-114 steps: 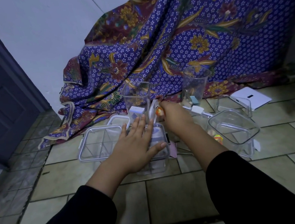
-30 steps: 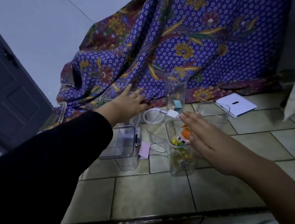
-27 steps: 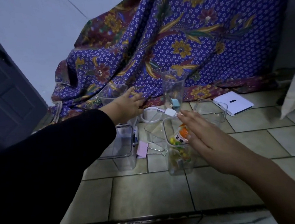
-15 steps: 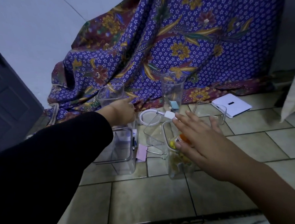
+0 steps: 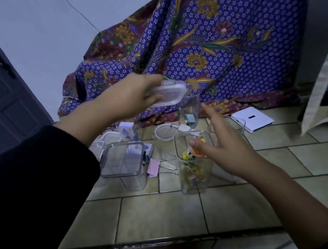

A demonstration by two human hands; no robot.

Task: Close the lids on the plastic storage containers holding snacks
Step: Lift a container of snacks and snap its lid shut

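Nearest, at lower centre of the frame, the tiled floor [image 5: 156, 213] carries the snack container [image 5: 195, 173], which stands upright with its mouth uncovered. The right hand [image 5: 226, 149] hovers just beside it, grip released and fingers spread, with the thumb over the rim. To its left stand an empty clear container [image 5: 123, 166] and a pink binder clip [image 5: 152, 167], which lies between the two. Behind them are a round white lid ring [image 5: 164, 134], a small white box [image 5: 127, 131] and a tall clear container [image 5: 190, 106]. Above these, mid-frame, the left hand [image 5: 131, 95] has its grip clenched on a white-rimmed lid [image 5: 168, 93], held in the air and partly covering the tall container's mouth. At right lies a flat white box [image 5: 252, 121]. A patterned blue cloth [image 5: 211, 42] hangs behind everything. The print on the snack wrappers is too blurred to read.
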